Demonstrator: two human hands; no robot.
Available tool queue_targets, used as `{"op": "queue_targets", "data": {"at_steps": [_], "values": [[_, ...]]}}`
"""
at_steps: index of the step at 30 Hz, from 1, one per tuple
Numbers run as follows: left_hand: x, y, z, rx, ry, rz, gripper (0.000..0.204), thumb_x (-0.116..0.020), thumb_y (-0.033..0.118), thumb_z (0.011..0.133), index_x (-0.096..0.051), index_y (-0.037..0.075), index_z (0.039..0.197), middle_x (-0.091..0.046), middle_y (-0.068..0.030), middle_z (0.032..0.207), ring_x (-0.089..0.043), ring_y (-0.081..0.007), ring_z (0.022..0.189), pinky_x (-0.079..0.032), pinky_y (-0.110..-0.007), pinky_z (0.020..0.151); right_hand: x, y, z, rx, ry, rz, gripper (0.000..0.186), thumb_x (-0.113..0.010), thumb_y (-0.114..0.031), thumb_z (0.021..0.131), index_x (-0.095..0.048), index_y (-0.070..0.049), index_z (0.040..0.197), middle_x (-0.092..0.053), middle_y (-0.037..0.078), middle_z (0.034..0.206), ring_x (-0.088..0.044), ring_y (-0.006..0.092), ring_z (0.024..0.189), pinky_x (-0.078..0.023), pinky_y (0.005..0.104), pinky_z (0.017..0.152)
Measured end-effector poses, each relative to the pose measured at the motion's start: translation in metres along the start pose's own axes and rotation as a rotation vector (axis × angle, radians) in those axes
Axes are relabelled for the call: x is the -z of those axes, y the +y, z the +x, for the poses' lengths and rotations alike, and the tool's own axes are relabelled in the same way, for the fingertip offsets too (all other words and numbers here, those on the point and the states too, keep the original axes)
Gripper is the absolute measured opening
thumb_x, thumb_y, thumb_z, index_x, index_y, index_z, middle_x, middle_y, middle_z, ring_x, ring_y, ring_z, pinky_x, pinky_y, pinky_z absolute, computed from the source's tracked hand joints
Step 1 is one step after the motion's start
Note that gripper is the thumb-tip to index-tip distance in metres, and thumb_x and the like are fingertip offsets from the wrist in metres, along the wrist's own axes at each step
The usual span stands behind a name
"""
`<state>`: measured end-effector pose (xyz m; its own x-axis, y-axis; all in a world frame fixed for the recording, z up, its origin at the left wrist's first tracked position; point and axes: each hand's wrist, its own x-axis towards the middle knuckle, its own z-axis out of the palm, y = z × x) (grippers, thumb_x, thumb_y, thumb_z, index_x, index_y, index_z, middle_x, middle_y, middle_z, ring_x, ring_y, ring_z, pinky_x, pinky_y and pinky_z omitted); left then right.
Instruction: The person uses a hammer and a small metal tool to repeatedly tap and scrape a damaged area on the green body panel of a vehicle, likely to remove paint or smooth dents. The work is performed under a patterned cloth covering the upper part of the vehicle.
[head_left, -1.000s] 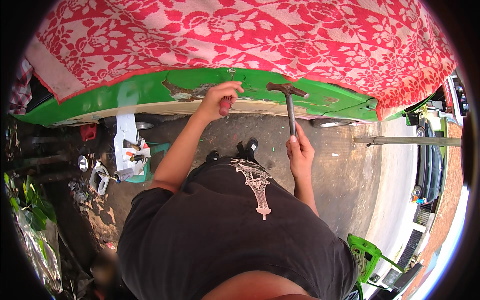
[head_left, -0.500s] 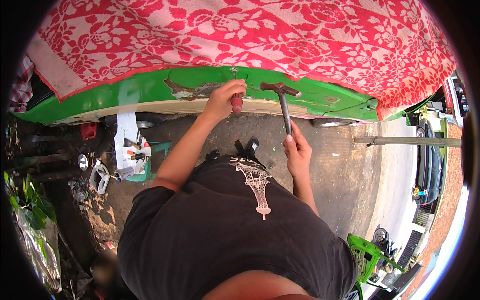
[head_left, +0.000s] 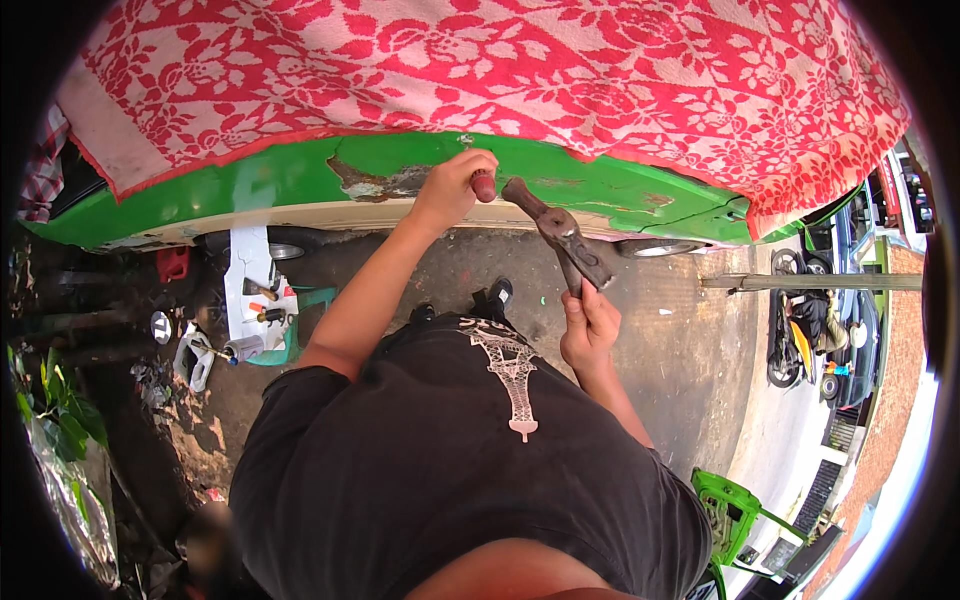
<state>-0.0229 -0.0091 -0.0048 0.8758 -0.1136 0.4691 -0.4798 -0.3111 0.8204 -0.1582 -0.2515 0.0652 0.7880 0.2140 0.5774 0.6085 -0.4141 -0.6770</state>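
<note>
My left hand (head_left: 452, 190) grips a red-handled tool (head_left: 483, 186), apparently a screwdriver or chisel, held up to the green vehicle panel (head_left: 270, 175) with patches of chipped paint. In my right hand (head_left: 588, 330) is a hammer (head_left: 555, 225), its metal head tilted, one end just right of the red handle's butt, apparently apart from it. A red and pale pink floral cloth (head_left: 480, 60) drapes over the vehicle above the panel. The tool's far end is mostly hidden by my fingers.
On the left, a white sheet (head_left: 245, 275) with tools lies on a green stool (head_left: 295, 335), near a red container (head_left: 172, 262) and a plant (head_left: 65, 410). A pole (head_left: 815, 283) runs at right, beside a motorbike with rider (head_left: 805, 330), a car and a green chair (head_left: 725, 510).
My right hand has moved lower and tipped the hammer, its head swinging toward the red handle. My left hand has shifted up and right. A motorbike has come into view at right.
</note>
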Motion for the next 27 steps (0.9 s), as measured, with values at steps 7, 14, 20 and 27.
{"op": "queue_targets", "data": {"at_steps": [7,14,20,27], "values": [[0.003,0.007,0.01,0.107,-0.025,-0.008,0.019,-0.06,-0.009,0.084,-0.06,0.002,0.1,-0.067,-0.0112,0.103,-0.066,-0.0262,0.092,-0.052,-0.033,0.079,-0.005,-0.008,0.017,-0.197,-0.089,-0.121,0.037,-0.062,-0.002,0.093,-0.06,0.0,0.13,-0.065,0.016,0.085,-0.062,0.0231,0.071,-0.05,0.0294,0.069],[0.0,-0.001,0.009,0.24,-0.075,0.094,0.021,-0.06,-0.011,0.081,-0.061,0.001,0.098,-0.067,-0.0106,0.101,-0.065,-0.0262,0.097,-0.051,-0.035,0.081,-0.003,-0.012,0.028,-0.397,-0.387,-0.35,0.038,-0.062,-0.002,0.093,-0.061,-0.003,0.131,-0.067,0.019,0.085,-0.064,0.0194,0.07,-0.051,0.0308,0.067],[-0.002,-0.068,-0.044,0.151,-0.08,-0.02,0.029,-0.061,-0.018,0.07,-0.058,0.002,0.091,-0.067,-0.0104,0.108,-0.055,-0.0337,0.127,-0.048,-0.04,0.098,0.003,0.003,0.002,-0.139,0.081,0.012,0.039,-0.062,-0.003,0.093,-0.058,0.004,0.131,-0.064,0.009,0.08,-0.056,0.0132,0.066,-0.046,0.0258,0.065],[0.002,-0.019,-0.047,-0.064,-0.12,-0.104,0.032,-0.066,-0.018,0.064,-0.055,0.003,0.085,-0.061,-0.0107,0.12,-0.049,-0.0365,0.133,-0.049,-0.043,0.097,0.008,0.013,0.005,-0.384,0.08,0.052,0.042,-0.061,-0.011,0.097,-0.056,0.002,0.136,-0.056,0.002,0.074,-0.05,0.0083,0.067,-0.043,0.0228,0.065]]}}
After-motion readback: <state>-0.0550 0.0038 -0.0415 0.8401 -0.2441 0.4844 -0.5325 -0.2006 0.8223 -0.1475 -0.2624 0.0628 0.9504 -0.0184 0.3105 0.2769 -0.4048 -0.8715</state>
